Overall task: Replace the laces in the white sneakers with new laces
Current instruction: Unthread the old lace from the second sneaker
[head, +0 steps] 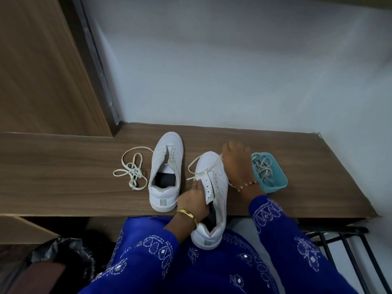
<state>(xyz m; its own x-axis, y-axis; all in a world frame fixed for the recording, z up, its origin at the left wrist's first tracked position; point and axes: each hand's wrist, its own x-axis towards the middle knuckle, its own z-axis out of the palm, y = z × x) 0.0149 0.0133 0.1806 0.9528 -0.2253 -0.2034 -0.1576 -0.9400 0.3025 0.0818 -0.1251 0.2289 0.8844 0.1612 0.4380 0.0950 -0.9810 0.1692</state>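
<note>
Two white sneakers lie on a wooden shelf [74, 158]. The left sneaker [164, 172] stands flat with only a bit of lace at its eyelets. The right sneaker [214, 198] hangs heel-first over the shelf's front edge. My left hand [194, 200] grips its side and tongue. My right hand [235, 164] rests by its toe, fingers closed on a cream lace [201, 168] that still runs through the lower eyelets. A loose cream lace [132, 169] lies tangled to the left.
A teal plastic tub [275, 183] holding coiled laces stands at the right, just behind my right wrist. A wooden door panel [42, 71] rises at the left and a grey wall at the back. A black rack [347, 251] sits under the shelf's right end.
</note>
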